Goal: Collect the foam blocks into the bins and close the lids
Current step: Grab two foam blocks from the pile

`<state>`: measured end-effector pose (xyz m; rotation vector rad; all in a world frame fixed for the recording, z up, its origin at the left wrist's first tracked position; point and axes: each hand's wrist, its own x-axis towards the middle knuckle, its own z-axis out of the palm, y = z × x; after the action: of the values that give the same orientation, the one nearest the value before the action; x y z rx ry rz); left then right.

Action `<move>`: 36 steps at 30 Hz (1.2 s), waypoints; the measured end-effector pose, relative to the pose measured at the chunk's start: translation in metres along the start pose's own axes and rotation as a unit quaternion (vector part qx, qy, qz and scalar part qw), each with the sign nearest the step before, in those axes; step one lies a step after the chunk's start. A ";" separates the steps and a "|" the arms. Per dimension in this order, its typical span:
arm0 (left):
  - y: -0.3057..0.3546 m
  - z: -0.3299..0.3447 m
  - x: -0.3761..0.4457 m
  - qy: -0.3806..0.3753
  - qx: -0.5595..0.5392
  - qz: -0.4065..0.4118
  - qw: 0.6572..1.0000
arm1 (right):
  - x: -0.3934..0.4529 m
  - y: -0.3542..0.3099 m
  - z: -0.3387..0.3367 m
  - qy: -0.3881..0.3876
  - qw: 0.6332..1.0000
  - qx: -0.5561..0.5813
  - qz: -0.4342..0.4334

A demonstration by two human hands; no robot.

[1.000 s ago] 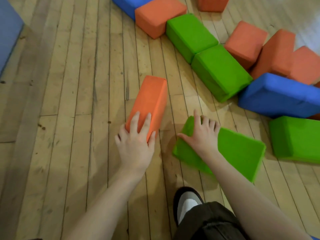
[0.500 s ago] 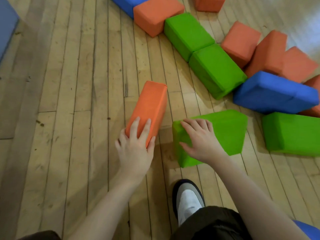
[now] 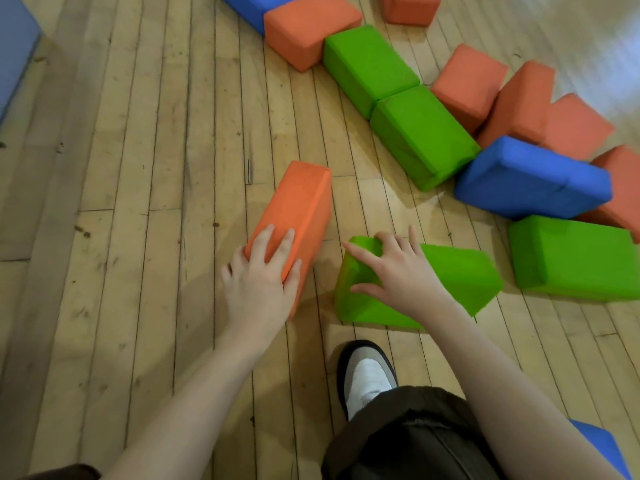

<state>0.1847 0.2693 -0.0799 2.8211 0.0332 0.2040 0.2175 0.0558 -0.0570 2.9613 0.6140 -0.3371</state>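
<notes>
On the wooden floor in front of me lies a long orange foam block (image 3: pixel 298 206). My left hand (image 3: pixel 259 282) grips its near end, fingers over the top and thumb on the right side. Just to the right is a green foam block (image 3: pixel 460 275), tilted. My right hand (image 3: pixel 398 271) holds its near left end, fingers spread and curled over the top edge. No bin or lid is in view.
More foam blocks lie in a curved row beyond: orange (image 3: pixel 308 29), two green (image 3: pixel 370 64) (image 3: pixel 422 133), blue (image 3: pixel 530 178), several orange (image 3: pixel 467 81) and another green (image 3: pixel 575 258) at right. My shoe (image 3: pixel 367 375) stands below the hands. A blue object (image 3: pixel 14 53) sits at far left.
The green block has turned and shifted under my right hand, its far end swinging up and then back to the right. My left hand stays on the orange block's near end.
</notes>
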 end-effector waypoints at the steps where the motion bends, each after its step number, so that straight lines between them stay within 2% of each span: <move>1: -0.002 -0.006 0.002 0.006 -0.005 -0.008 1.000 | 0.002 -0.005 -0.006 0.018 1.000 0.006 0.002; 5: -0.020 -0.047 0.009 0.052 -0.012 -0.036 0.998 | 0.020 -0.040 -0.038 0.121 0.991 0.056 -0.003; 10: -0.067 -0.132 0.014 0.167 -0.001 -0.076 0.983 | 0.053 -0.107 -0.115 0.267 0.960 0.078 -0.027; 13: -0.109 -0.192 0.005 0.238 0.025 -0.097 0.966 | 0.070 -0.170 -0.165 0.320 0.941 0.097 -0.052; 16: -0.162 -0.254 -0.023 0.299 0.073 -0.123 0.944 | 0.077 -0.258 -0.211 0.351 0.923 0.104 -0.120; 21: -0.239 -0.325 -0.082 0.361 0.112 -0.195 0.905 | 0.075 -0.385 -0.255 0.388 0.888 0.117 -0.218; 27: -0.332 -0.379 -0.158 0.377 0.148 -0.314 0.858 | 0.064 -0.537 -0.275 0.423 0.828 0.165 -0.330; 31: -0.380 -0.384 -0.188 0.322 0.122 -0.361 0.866 | 0.063 -0.602 -0.262 0.429 0.809 0.193 -0.352; 33: -0.395 -0.381 -0.200 0.285 0.116 -0.387 0.869 | 0.064 -0.625 -0.257 0.428 0.805 0.173 -0.371; 36: -0.394 -0.374 -0.220 0.279 0.111 -0.410 0.861 | 0.062 -0.647 -0.253 0.403 0.803 0.142 -0.416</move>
<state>-0.0875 0.7487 0.1205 2.5592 1.4175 0.8254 0.0620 0.7058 0.1411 2.7601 2.1055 0.9387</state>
